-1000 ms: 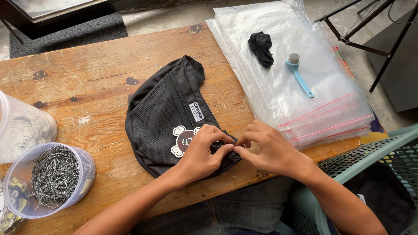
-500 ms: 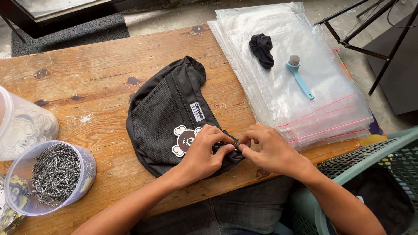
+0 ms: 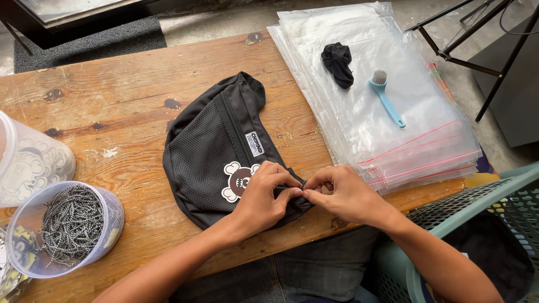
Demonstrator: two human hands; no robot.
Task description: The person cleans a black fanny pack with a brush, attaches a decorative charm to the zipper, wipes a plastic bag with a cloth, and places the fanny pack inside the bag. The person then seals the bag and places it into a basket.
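A: Start with the wooden bench (image 3: 129,84). What's biggest on it?

B: The stack of clear zip bags (image 3: 387,112) along its right edge, overhanging a little, with a crumpled black cloth (image 3: 337,63) and a small blue brush (image 3: 384,95) lying on top. Then the black waist bag (image 3: 216,151), flat near the middle of the front edge.

A: And the hands?

B: Both are at the bag's lower right end. The left hand (image 3: 261,199) presses down and pinches the zipper line; the right hand (image 3: 348,196) has thumb and forefinger closed narrowly on something tiny there, likely the zipper pull (image 3: 303,184), though it's mostly hidden.

A: Risks?

B: The small piece could slip from that fingertip pinch, I'd guess. A sharp tug might slide the bag off the front edge. An elbow could knock the tub of metal chains (image 3: 64,230) at the front left corner.
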